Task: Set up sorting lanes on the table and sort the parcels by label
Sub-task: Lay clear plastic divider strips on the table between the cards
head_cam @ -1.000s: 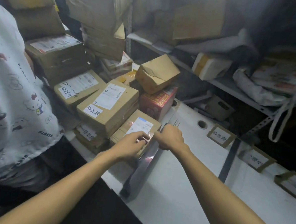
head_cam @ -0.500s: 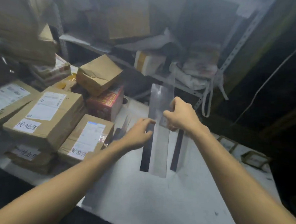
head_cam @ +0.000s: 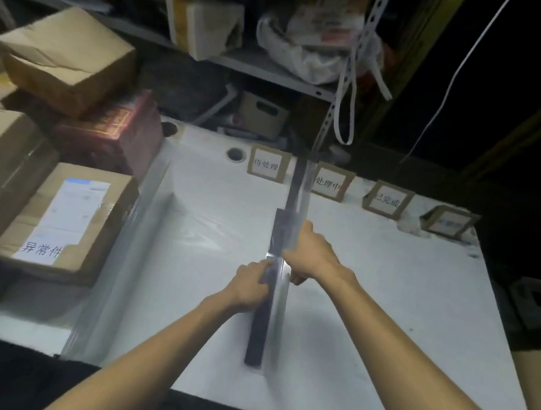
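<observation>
A clear plastic divider strip (head_cam: 279, 319) stands on edge along a black tape line (head_cam: 258, 334) on the white table (head_cam: 383, 306). My left hand (head_cam: 251, 287) grips the strip from the left. From the right, my right hand (head_cam: 310, 254) holds it a little farther back. A second clear divider (head_cam: 123, 253) lies along the left side of the table beside the parcels. Several cardboard lane signs stand at the table's far edge, among them the first sign (head_cam: 267, 166), a second sign (head_cam: 329, 184) and a third sign (head_cam: 388, 201).
Cardboard parcels are stacked at the left, one with a white label (head_cam: 62, 220), a red box (head_cam: 115, 132) and a brown box (head_cam: 69, 56) on top. A metal shelf (head_cam: 271, 71) with bags and boxes stands behind the table. Dark floor lies to the right.
The view swung right from the parcel pile to the table. My hands carried the clear strip from beside the parcels and set it down along the black tape line.
</observation>
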The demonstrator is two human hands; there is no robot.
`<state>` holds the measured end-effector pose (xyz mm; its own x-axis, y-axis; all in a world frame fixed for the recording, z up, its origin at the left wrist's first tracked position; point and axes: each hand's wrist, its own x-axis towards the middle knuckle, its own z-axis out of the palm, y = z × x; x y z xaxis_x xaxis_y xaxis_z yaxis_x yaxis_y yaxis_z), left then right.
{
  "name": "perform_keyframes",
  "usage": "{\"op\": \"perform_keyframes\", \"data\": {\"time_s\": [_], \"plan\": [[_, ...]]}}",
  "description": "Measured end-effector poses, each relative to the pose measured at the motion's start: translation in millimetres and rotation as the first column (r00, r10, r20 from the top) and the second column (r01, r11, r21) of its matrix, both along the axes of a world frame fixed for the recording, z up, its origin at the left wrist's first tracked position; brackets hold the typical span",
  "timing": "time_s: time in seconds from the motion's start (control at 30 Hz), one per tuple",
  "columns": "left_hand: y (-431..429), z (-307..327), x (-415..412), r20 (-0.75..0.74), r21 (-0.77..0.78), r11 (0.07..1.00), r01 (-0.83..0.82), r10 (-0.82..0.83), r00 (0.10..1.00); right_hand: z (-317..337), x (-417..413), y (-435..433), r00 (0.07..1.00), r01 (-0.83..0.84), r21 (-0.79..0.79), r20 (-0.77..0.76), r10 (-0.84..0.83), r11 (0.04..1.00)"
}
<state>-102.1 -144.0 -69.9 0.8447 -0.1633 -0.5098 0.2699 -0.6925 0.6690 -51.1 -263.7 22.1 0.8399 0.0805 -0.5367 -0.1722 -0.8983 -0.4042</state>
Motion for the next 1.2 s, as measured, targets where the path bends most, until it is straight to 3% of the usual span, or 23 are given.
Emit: {"op": "perform_keyframes", "data": {"time_s": [0.2,0.33,0.47,0.57,0.7,0.97,1.1,1.2], "plan": [[-5.4,-19.9,-5.6,0.094,0.158,0.982,0.101,-0.117,0.989,-13.2,-4.7,-2.7,1.0,-0.012,-0.023,0.018,0.012,1.0],[-7.0,-27.3,-7.0,0.122,0.21,0.969,0.129,-0.157,0.98,-10.5,-5.9,-9.3,1.0,-0.014,0.001,-0.005,0.014,1.0],[-9.0,-26.3,-7.9,0.093,0.195,0.973,0.125,-0.146,0.985,-8.6,-10.1,-13.2,0.997,-0.027,-0.046,0.067,0.03,0.999],[-4.0,-11.2,-6.6,0.068,0.104,0.992,0.066,-0.074,0.995,5.7,-5.7,-15.7,0.992,-0.026,-0.093,0.118,0.037,0.995],[26.4,36.5,0.2,0.11,0.033,0.999,0.01,-0.013,0.994,55.3,13.3,-9.9,0.99,0.007,-0.004,0.141,-0.006,1.0],[144.2,143.3,-9.7,0.301,-0.095,0.973,-0.211,0.23,0.925,145.0,14.0,110.9,0.951,-0.227,0.117,0.239,0.194,0.967],[214.0,136.6,-41.0,0.338,-0.176,0.911,-0.372,0.411,0.847,132.2,-5.0,189.6,0.918,-0.354,0.137,0.238,0.316,0.925],[248.9,115.9,-71.4,0.286,-0.241,0.851,-0.467,0.522,0.803,92.0,-18.8,239.8,0.878,-0.429,0.02,0.244,0.412,0.903]]}}
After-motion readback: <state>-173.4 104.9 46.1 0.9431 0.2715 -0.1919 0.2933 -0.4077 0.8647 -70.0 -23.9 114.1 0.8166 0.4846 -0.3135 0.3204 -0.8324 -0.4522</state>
